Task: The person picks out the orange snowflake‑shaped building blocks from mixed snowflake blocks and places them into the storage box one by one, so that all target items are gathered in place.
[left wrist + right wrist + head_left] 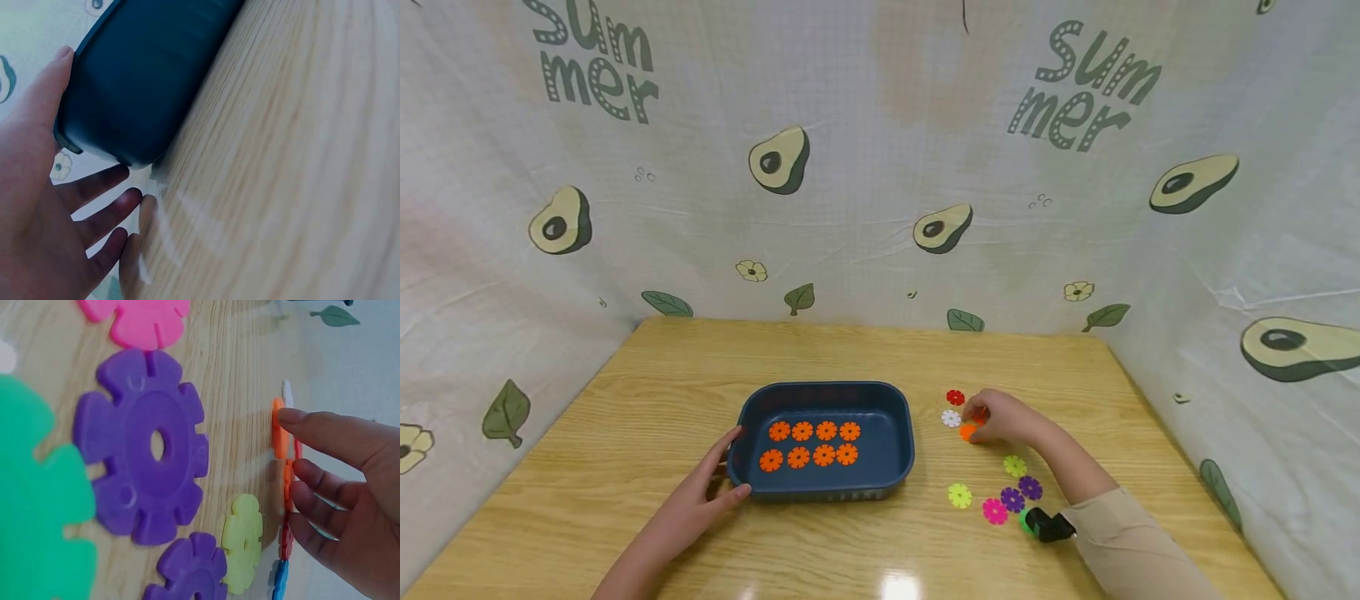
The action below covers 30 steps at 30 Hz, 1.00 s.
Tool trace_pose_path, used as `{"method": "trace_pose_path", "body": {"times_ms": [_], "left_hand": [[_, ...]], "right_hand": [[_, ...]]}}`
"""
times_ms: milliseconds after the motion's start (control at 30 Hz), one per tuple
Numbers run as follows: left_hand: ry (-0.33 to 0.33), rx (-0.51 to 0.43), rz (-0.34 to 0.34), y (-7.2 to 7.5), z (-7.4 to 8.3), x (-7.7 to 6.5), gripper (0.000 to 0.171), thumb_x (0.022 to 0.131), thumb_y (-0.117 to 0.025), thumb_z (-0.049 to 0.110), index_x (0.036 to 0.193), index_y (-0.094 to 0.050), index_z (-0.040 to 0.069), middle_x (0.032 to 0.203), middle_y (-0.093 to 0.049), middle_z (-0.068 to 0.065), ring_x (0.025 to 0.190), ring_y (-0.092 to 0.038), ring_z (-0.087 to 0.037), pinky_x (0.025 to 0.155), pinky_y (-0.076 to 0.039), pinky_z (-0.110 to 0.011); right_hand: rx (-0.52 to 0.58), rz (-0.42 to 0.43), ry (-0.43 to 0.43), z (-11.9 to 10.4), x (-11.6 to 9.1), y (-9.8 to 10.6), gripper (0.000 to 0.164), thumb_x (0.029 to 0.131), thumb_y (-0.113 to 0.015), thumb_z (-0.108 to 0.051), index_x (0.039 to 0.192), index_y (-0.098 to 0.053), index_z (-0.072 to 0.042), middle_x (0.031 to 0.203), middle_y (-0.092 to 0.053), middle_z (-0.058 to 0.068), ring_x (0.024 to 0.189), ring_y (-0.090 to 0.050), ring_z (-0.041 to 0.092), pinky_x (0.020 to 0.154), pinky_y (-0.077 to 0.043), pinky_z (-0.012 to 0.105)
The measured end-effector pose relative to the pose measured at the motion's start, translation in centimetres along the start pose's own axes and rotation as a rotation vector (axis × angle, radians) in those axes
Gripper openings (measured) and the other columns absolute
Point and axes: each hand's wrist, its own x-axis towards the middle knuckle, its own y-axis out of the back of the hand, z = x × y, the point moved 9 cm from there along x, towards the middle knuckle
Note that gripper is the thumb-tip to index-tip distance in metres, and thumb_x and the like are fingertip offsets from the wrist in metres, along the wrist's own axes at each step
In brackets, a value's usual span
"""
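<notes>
My left hand (703,493) holds the left end of a dark blue tray (901,479), thumb at its near corner and fingers along the side. In the left wrist view the thumb lies at the tray's (144,81) rim; the index fingertip meets its wall. Inside the tray lie two rows of orange notched plastic discs (823,455). To the right of the tray, my right hand (1011,419) pinches another orange disc (279,428), the thumb on its face. Red (955,397) and white (951,418) discs lie beside that hand.
Nearer on the wooden table (850,550) lie yellow (959,496), pink (995,511) and purple (1012,500) discs. A green disc (37,487) is partly hidden under the black wrist camera (1047,525). A blue disc (280,579) shows near the right fingers. Printed cloth (865,208) hangs around the table.
</notes>
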Motion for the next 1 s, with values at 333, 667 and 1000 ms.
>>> {"method": "trace_pose_path", "body": {"times_ms": [333, 667, 1000], "left_hand": [[0.012, 0.034, -0.005, 0.0, 0.2, -0.1, 0.075, 0.095, -0.066, 0.028, 0.155, -0.021, 0.024, 0.141, -0.044, -0.021, 0.108, -0.052, -0.026, 0.086, -0.043, -0.046], [0.012, 0.019, -0.014, 0.1, 0.5, 0.0, 0.076, 0.095, -0.066, 0.028, 0.155, -0.021, 0.024, 0.142, -0.044, -0.022, 0.110, -0.053, -0.025, 0.090, -0.041, -0.052], [0.010, 0.013, -0.011, 0.1, 0.4, 0.1, 0.076, 0.095, -0.066, 0.026, 0.155, -0.021, 0.024, 0.141, -0.044, -0.022, 0.110, -0.052, -0.025, 0.090, -0.040, -0.053]], "right_hand": [[0.016, -0.047, 0.011, -0.3, 0.2, -0.1, 0.018, 0.076, -0.083, -0.006, 0.089, -0.070, -0.008, 0.086, -0.058, 0.002, 0.082, -0.050, 0.019, 0.077, -0.045, 0.035], [0.015, -0.104, 0.003, -0.2, 0.8, -0.4, 0.020, 0.076, -0.083, -0.005, 0.087, -0.067, -0.007, 0.082, -0.056, 0.003, 0.077, -0.048, 0.018, 0.071, -0.042, 0.032], [-0.030, -0.172, -0.007, -0.7, 1.2, -0.4, 0.021, 0.076, -0.083, -0.003, 0.085, -0.064, -0.006, 0.078, -0.055, 0.000, 0.072, -0.047, 0.016, 0.068, -0.042, 0.030]]}}
